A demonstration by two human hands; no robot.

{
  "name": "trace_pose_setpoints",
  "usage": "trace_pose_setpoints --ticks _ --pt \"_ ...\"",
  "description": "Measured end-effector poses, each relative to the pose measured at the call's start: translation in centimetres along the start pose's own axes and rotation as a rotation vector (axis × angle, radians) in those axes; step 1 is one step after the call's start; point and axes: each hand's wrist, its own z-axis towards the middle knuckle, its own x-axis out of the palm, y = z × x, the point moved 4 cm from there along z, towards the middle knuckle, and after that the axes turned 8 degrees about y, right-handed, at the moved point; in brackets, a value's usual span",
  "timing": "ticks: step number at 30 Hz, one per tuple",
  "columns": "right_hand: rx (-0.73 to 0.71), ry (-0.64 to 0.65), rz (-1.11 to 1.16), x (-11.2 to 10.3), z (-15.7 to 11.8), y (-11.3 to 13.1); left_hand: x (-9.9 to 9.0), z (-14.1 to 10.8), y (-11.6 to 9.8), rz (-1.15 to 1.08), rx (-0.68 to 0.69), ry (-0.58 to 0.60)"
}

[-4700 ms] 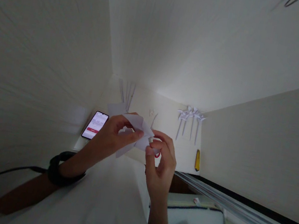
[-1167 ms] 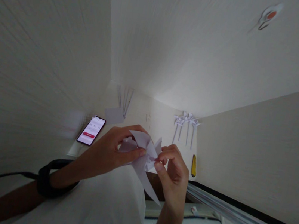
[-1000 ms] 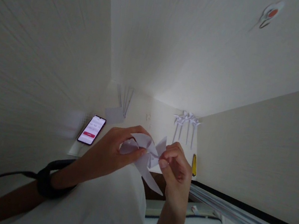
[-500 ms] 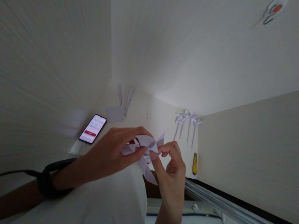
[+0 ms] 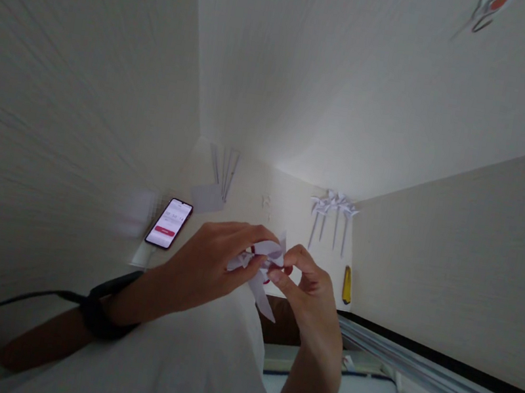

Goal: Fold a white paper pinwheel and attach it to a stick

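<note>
A white paper pinwheel (image 5: pixel 262 296) is held up over the near edge of the table, its folded blades sticking out between my hands. My left hand (image 5: pixel 217 259) is closed around its left side, thumb in front and fingers behind. My right hand (image 5: pixel 314 291) pinches at the right of its centre, thumb against forefinger. Something small and red shows beside the right fingertips, too hidden to name. Finished-looking paper pinwheels (image 5: pixel 336 203) on thin sticks lie in a row at the table's back right.
Several thin sticks (image 5: pixel 224 174) and a square paper sheet (image 5: pixel 207 198) lie at the back left. A lit phone (image 5: pixel 169 223) stands by the left wall, a yellow cutter (image 5: pixel 347 285) at the right edge. Tiny bits (image 5: pixel 266 202) lie mid-table. A black cable runs from my left wristband (image 5: pixel 108 308).
The view has shifted slightly. Both hands still hold the pinwheel, which has turned a little, and the right fingers have changed their pinch near its centre.
</note>
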Motion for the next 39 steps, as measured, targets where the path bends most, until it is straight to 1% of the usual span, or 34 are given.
trace_pose_setpoints --ticks 3,5,16,21,25,30,39 --pt "0.017 0.038 0.028 0.1 0.0 -0.4 0.2 -0.1 0.0 0.033 0.035 -0.001" --pt "0.026 0.037 0.043 0.2 0.0 -0.6 0.3 -0.2 0.0 0.026 0.039 0.009" --pt "0.045 -0.04 0.05 0.7 0.3 -0.5 -0.1 0.2 1.1 -0.201 -0.18 0.041" --pt "0.05 -0.063 0.047 0.8 0.3 -0.5 0.0 0.3 1.6 -0.334 -0.22 0.059" --pt "0.063 -0.081 0.025 0.9 0.3 -0.1 0.2 0.3 1.7 -0.448 -0.249 0.1" --pt "0.077 -0.097 -0.02 0.9 0.3 0.4 0.2 0.4 1.7 -0.503 -0.268 0.087" --pt "0.083 -0.132 -0.044 0.8 0.3 0.6 0.1 0.3 1.8 -0.507 -0.281 0.108"
